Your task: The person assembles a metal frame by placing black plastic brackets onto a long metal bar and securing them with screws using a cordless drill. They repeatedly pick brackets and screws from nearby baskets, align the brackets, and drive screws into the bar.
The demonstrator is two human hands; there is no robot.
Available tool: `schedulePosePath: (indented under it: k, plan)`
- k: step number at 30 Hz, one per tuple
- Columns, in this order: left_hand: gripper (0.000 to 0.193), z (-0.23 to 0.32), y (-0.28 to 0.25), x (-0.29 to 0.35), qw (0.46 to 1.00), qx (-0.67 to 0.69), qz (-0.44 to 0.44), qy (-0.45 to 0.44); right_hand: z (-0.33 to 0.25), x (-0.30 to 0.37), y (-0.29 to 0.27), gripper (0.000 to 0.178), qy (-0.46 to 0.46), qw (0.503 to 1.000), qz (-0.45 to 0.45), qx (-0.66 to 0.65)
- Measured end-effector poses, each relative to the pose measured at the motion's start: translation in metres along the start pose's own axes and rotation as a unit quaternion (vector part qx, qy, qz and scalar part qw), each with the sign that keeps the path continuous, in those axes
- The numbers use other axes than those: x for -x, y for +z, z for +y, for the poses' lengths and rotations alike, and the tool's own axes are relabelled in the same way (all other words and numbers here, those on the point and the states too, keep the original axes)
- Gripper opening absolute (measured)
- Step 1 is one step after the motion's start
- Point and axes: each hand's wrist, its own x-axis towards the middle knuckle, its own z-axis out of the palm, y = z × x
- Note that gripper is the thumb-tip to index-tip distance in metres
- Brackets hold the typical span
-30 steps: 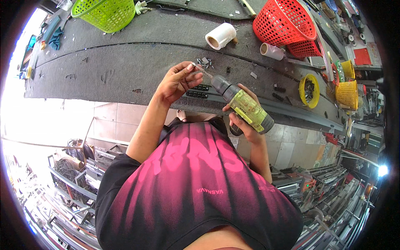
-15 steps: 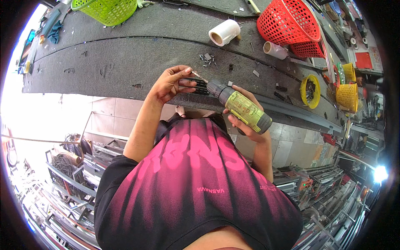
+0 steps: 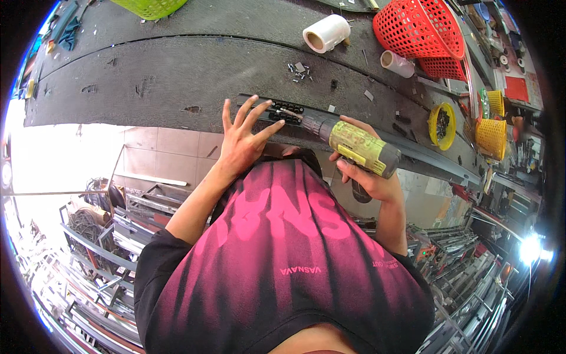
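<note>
My right hand (image 3: 377,184) is wrapped round the grip of a yellow-green cordless drill (image 3: 358,144). The drill's bit (image 3: 289,112) points left, over small black fittings (image 3: 283,108) on a long dark metal bar (image 3: 383,138) lying along the bench's near edge. Fingers spread, my left hand (image 3: 243,138) is over the left end of the bar, beside the fittings and just short of the bit. Whether its fingertips press on the bar, I cannot tell. Small screws (image 3: 299,72) lie scattered on the bench beyond the fittings.
The bench top (image 3: 165,76) is dark and ribbed. A white roll of film (image 3: 327,33), a smaller roll (image 3: 397,64), a red basket (image 3: 415,29), and a yellow basket (image 3: 442,127) of small parts stand farther right. A green basket (image 3: 150,5) is at the far left.
My left hand has left the tip of the drill bit and spread its fingers over the bar. The drill has shifted right and slightly down, with its bit now over the black fittings.
</note>
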Motion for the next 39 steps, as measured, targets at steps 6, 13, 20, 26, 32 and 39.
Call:
schedulePosePath:
  k: [6, 13, 20, 26, 32, 39]
  plan:
    - [0.066, -0.006, 0.03, 0.014, 0.997, -0.052, -0.029, -0.043, -0.011, -0.017, 0.002, 0.081, 0.046, 0.996, -0.048, 0.053]
    - [0.051, -0.007, 0.025, 0.013, 0.992, 0.031, 0.091, -0.077, -0.01, -0.02, 0.003, 0.079, 0.036, 0.997, -0.024, 0.062]
    - [0.032, -0.004, 0.02, 0.006, 0.989, 0.01, 0.121, -0.089, -0.006, -0.019, 0.007, 0.077, 0.031, 0.999, -0.013, 0.038]
    - [0.02, -0.009, 0.024, 0.003, 0.989, 0.015, 0.127, -0.073, 0.002, -0.014, 0.007, 0.079, 0.027, 0.999, -0.022, 0.031]
    - [0.021, -0.003, 0.02, -0.002, 0.988, 0.027, 0.112, -0.099, 0.01, -0.009, 0.006, 0.079, 0.001, 0.999, -0.009, 0.047]
    - [0.024, 0.014, 0.01, -0.017, 0.973, -0.023, 0.071, -0.218, 0.018, -0.008, 0.006, 0.083, 0.0, 0.998, -0.033, 0.049]
